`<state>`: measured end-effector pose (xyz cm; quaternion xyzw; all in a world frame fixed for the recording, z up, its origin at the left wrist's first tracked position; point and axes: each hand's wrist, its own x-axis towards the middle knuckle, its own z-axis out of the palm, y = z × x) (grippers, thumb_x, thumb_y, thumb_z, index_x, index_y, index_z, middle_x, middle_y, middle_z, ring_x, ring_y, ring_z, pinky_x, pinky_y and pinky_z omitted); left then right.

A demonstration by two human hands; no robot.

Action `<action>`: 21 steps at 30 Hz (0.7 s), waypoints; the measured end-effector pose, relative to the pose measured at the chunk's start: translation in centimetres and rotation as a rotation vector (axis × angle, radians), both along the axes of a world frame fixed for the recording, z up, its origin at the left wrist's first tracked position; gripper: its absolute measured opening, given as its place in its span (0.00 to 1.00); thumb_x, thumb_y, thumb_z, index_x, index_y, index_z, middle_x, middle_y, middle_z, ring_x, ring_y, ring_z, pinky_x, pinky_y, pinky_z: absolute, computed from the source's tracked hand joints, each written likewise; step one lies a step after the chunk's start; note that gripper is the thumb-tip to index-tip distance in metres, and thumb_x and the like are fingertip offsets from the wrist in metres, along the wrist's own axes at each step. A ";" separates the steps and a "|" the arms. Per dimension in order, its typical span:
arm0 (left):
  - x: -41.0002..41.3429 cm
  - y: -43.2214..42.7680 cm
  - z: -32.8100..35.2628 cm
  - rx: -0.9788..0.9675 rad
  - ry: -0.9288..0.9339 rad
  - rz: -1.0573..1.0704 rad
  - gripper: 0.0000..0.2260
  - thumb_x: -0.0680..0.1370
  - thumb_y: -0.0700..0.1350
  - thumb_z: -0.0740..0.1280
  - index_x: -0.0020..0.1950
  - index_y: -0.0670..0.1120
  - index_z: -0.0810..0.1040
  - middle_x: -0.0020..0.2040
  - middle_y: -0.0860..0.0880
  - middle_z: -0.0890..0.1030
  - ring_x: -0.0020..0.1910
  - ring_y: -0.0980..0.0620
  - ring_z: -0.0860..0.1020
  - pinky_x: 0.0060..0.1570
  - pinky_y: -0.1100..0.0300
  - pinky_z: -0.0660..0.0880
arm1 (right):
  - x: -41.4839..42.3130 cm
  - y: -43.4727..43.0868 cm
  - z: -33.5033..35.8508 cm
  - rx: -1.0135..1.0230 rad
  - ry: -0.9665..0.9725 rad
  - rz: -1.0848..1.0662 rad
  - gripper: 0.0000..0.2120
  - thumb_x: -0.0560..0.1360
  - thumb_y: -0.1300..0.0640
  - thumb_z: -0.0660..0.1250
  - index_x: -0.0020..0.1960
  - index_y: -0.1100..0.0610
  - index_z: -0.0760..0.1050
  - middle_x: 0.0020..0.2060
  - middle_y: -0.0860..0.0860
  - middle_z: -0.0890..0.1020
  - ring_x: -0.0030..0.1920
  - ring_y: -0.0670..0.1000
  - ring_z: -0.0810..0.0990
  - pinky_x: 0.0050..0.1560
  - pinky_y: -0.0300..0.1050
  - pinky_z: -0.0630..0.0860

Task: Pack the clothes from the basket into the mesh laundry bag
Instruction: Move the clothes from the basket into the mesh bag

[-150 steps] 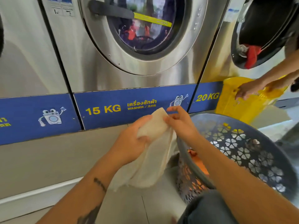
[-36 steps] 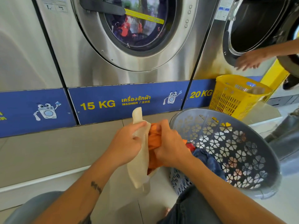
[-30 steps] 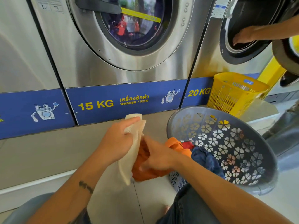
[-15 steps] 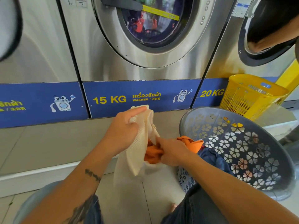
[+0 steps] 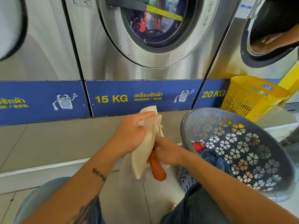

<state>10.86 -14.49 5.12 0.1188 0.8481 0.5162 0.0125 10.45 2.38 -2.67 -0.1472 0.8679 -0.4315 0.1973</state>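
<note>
My left hand (image 5: 131,135) grips the upper edge of a cream mesh laundry bag (image 5: 142,152), which hangs down in front of me. My right hand (image 5: 168,153) is pressed against the bag's mouth, fingers closed on an orange garment (image 5: 157,171); part of that garment is inside the bag and its tail hangs out below. To the right stands a grey basket (image 5: 252,152) with flower-shaped holes, tilted toward me. A blue garment (image 5: 215,160) and a red one (image 5: 198,146) lie inside it.
Steel washing machines (image 5: 145,65) with blue label strips fill the wall ahead. A yellow basket (image 5: 252,97) stands behind the grey one. Another person's arm (image 5: 271,41) reaches into the open drum at top right. Tiled floor lies below, my knees at the bottom edge.
The orange garment has come out of the basket and gone mostly into the mesh bag under my right hand. My left hand has kept hold of the bag's edge.
</note>
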 end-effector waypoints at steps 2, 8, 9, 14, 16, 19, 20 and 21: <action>0.0 -0.4 0.2 0.063 -0.014 0.027 0.27 0.75 0.32 0.59 0.62 0.61 0.79 0.39 0.56 0.79 0.25 0.61 0.69 0.27 0.70 0.66 | 0.2 0.4 -0.3 0.434 0.093 0.194 0.19 0.73 0.60 0.64 0.54 0.37 0.72 0.61 0.51 0.78 0.64 0.59 0.75 0.66 0.61 0.73; 0.3 -0.5 0.1 0.076 -0.023 0.032 0.27 0.76 0.32 0.59 0.64 0.60 0.78 0.57 0.59 0.77 0.39 0.56 0.75 0.37 0.64 0.70 | 0.3 0.4 -0.8 0.787 0.143 0.156 0.09 0.72 0.50 0.68 0.50 0.40 0.73 0.49 0.45 0.81 0.56 0.56 0.75 0.66 0.62 0.63; 0.4 -0.5 0.2 0.067 -0.036 0.034 0.26 0.76 0.32 0.59 0.65 0.59 0.78 0.56 0.59 0.77 0.38 0.56 0.75 0.35 0.64 0.70 | 0.2 0.4 -1.0 0.784 0.188 0.127 0.07 0.74 0.46 0.65 0.52 0.41 0.74 0.48 0.44 0.82 0.54 0.54 0.76 0.66 0.62 0.62; 0.6 -0.4 0.2 0.015 -0.076 0.025 0.27 0.75 0.31 0.59 0.65 0.57 0.77 0.47 0.57 0.77 0.39 0.52 0.74 0.38 0.59 0.71 | -0.1 0.4 0.6 0.209 0.015 -0.234 0.09 0.78 0.62 0.62 0.50 0.50 0.74 0.48 0.51 0.82 0.50 0.54 0.80 0.53 0.50 0.79; 0.8 -0.2 0.2 -0.018 -0.050 0.014 0.27 0.75 0.30 0.58 0.66 0.56 0.77 0.57 0.53 0.78 0.46 0.47 0.79 0.42 0.58 0.73 | -0.3 0.9 1.5 -0.028 -0.002 -0.355 0.14 0.76 0.71 0.61 0.46 0.53 0.76 0.45 0.53 0.83 0.47 0.52 0.81 0.46 0.46 0.79; 1.1 -0.3 0.3 -0.037 -0.040 0.040 0.26 0.75 0.31 0.58 0.68 0.53 0.76 0.66 0.52 0.76 0.60 0.40 0.76 0.58 0.50 0.73 | -0.4 2.8 2.7 0.094 0.348 -0.599 0.14 0.73 0.69 0.64 0.53 0.55 0.78 0.50 0.50 0.83 0.51 0.53 0.80 0.53 0.45 0.76; 1.1 -0.4 0.2 -0.034 -0.047 0.045 0.25 0.76 0.32 0.59 0.68 0.53 0.76 0.66 0.52 0.76 0.61 0.41 0.76 0.59 0.50 0.73 | -0.5 3.8 2.8 0.225 0.443 -0.685 0.16 0.71 0.67 0.65 0.57 0.55 0.77 0.52 0.51 0.81 0.54 0.56 0.79 0.55 0.48 0.76; 1.1 -0.5 0.0 -0.038 -0.061 0.046 0.25 0.76 0.33 0.59 0.68 0.54 0.76 0.64 0.53 0.76 0.61 0.43 0.76 0.59 0.51 0.72 | -0.6 4.8 2.9 0.355 0.452 -0.755 0.21 0.69 0.64 0.66 0.61 0.55 0.74 0.55 0.53 0.80 0.57 0.59 0.78 0.58 0.53 0.76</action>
